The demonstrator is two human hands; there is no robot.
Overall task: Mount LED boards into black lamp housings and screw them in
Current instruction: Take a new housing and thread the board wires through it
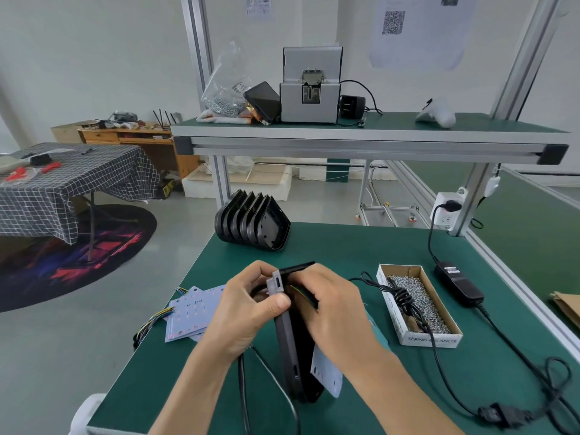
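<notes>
I hold a black lamp housing (295,350) upright on edge over the green bench. My left hand (248,306) grips its upper left edge, thumb pressed beside a small grey connector piece (275,282). My right hand (332,306) curls round the housing's top from the right, fingers at coloured wires (299,290). A white LED board (326,368) hangs at the housing's right side below my right wrist. More LED boards (194,312) with coloured wire tails lie in a loose pile at the left. A row of empty black housings (251,221) stands at the bench's far edge.
A cardboard box of screws (417,306) sits right of my hands with a black coiled cable (405,296) over it. A black power adapter (458,284) and its cord run along the right. The upper shelf (361,133) carries a grey screw feeder (309,86).
</notes>
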